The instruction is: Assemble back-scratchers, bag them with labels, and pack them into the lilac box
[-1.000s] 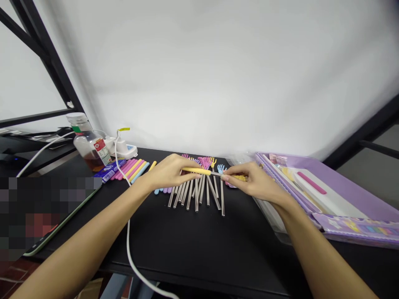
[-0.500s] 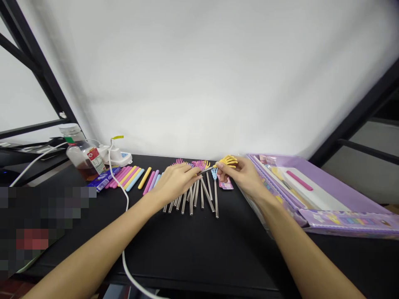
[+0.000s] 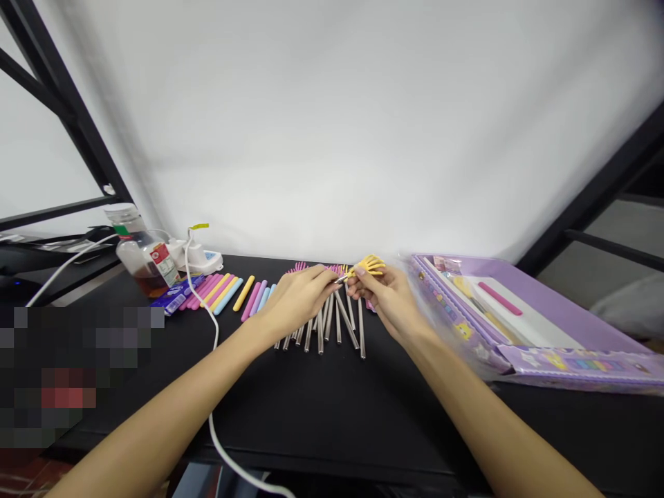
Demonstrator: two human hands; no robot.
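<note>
A yellow hand-shaped scratcher head [image 3: 367, 265] on a short metal stem is pinched between both hands just above the black table [image 3: 332, 408]. My right hand [image 3: 381, 299] grips it near the head. My left hand [image 3: 301, 299] pinches the stem's other end. Beneath the hands lie several metal rods [image 3: 332, 324] fanned out, with pink and purple hand-shaped heads [image 3: 311, 267] at their far ends. To the left lies a row of pastel foam sleeves [image 3: 228, 293] in pink, yellow, blue and purple.
An open purple box [image 3: 550, 325] with a pink stick stands at the right. A bottle of brown liquid [image 3: 142, 256], a white power strip [image 3: 200, 257] and a white cable [image 3: 210, 325] sit at the left. A blurred-out tablet [image 3: 62, 360] lies front left.
The yellow sleeve held a second ago now lies with the other sleeves. My right hand moved left with the yellow-headed piece, and my left hand rose to meet it.
</note>
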